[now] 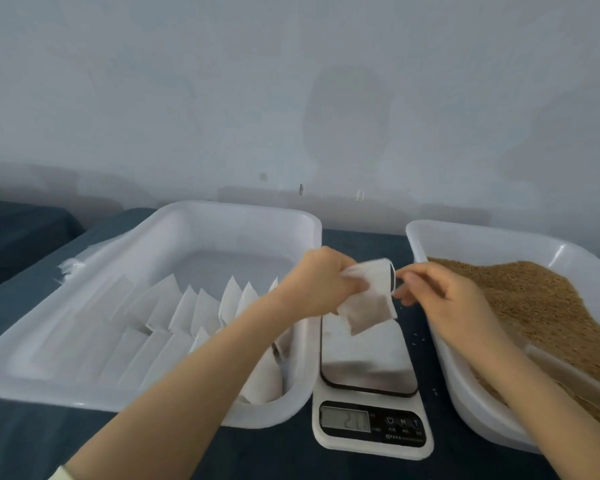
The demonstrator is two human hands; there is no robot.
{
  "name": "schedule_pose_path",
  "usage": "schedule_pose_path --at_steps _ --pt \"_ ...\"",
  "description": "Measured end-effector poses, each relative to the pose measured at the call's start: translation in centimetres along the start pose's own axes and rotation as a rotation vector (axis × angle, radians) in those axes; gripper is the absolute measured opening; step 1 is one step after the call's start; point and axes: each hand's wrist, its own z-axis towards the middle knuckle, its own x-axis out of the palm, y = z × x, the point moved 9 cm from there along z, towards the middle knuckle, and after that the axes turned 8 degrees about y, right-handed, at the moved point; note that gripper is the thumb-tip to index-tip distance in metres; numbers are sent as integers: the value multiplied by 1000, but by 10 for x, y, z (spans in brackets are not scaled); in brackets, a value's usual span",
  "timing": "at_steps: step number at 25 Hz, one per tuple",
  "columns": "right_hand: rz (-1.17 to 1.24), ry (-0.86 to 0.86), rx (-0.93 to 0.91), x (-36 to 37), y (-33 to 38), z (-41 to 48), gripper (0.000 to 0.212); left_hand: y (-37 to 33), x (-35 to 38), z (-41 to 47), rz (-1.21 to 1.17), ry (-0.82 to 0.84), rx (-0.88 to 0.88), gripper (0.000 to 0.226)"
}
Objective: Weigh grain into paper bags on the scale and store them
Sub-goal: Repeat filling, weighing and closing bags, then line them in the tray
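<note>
My left hand (317, 282) grips a small white paper bag (366, 299) and holds it tilted in the air above the far end of the scale (368, 355). My right hand (440, 296) has its fingers curled, with thumb and forefinger pinching at the bag's right edge; the frame is blurred there. The scale's steel platform is bare and its display (347, 420) shows digits too blurred to read. Brown grain (520, 299) fills the white tray (461, 237) on the right.
A large white tray (243, 216) on the left holds several folded paper bags (194, 310) standing in rows. Everything sits on a dark blue cloth (21, 434). A few loose grains lie beside the scale. A pale wall stands close behind the trays.
</note>
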Motion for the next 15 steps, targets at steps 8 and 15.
schedule_pose_path --at_steps 8,15 --pt "-183 275 49 28 -1 -5 17 110 -189 -67 76 -534 -397 20" --pt "-190 351 55 38 -4 -6 18 213 -206 -88 300 -389 -761 20"
